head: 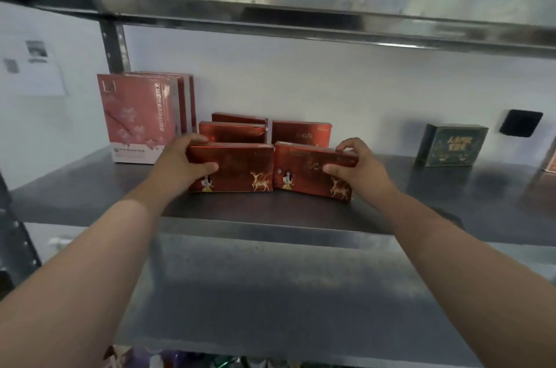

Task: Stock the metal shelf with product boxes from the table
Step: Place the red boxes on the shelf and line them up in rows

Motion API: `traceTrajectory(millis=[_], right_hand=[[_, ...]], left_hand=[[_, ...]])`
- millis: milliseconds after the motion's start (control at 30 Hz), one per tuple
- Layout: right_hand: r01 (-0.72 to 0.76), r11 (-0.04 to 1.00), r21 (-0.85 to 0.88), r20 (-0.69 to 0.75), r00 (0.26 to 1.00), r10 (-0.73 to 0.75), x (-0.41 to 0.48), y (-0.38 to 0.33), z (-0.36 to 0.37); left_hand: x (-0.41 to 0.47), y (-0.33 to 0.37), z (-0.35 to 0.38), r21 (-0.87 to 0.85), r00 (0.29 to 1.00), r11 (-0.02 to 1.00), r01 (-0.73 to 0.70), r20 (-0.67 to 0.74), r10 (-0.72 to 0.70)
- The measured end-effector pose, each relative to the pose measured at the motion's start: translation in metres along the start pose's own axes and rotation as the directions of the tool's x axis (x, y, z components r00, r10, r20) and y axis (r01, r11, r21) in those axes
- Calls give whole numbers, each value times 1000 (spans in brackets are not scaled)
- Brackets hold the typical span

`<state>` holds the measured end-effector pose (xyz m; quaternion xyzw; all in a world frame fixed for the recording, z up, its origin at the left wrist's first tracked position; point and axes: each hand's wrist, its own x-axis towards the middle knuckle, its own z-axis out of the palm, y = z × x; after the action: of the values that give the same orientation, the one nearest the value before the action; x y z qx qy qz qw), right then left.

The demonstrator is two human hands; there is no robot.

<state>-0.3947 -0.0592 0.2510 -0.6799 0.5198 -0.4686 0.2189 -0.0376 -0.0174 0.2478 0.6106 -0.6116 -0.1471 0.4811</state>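
Observation:
Two red boxes with gold deer stand side by side on the middle metal shelf (90, 187). My left hand (183, 161) grips the left red box (240, 167) at its left end, thumb on the front. My right hand (358, 163) grips the right red box (304, 169) at its right end; this box is tilted slightly. Behind them stand three more red boxes (234, 132) in rows. The table is out of view.
Tall pink boxes (138, 117) stand at the shelf's left, touching the red rows. A dark green box (451, 146) stands far right, near a black wall fitting (520, 126). The upper shelf (301, 0) hangs low overhead with boxes on top. Colourful packets show below.

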Motion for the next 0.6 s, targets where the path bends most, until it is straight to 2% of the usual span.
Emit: traceTrajectory(millis=[67,133,167,233,300,367,500,600], right_hand=[[82,989,-122,8,997,-81,10,4,4],[220,918,-330,40,975,-219,20,6,6],[309,840,-446,89,949,-301,25,7,8],[415,665,-622,207,905,-371,35,7,13],[416,581,-700,228,901,-369,44,5,18],[377,556,-741,205,915,-347,55,6,23],[307,583,-753,181,947,-265,77,9,34],[289,605,-742,149,951,-272,86,20,47]], left_hand=[[3,0,0,184,997,980,-76,-11,80],[4,1,2,426,977,884,-190,-6,213],[3,3,5,540,961,805,-245,23,276],[5,7,16,684,942,665,-300,103,319],[10,7,29,733,944,615,-290,115,308],[16,8,38,746,952,614,-257,88,292],[27,3,48,720,967,661,-210,53,249],[28,-8,55,689,951,687,-232,13,308]])
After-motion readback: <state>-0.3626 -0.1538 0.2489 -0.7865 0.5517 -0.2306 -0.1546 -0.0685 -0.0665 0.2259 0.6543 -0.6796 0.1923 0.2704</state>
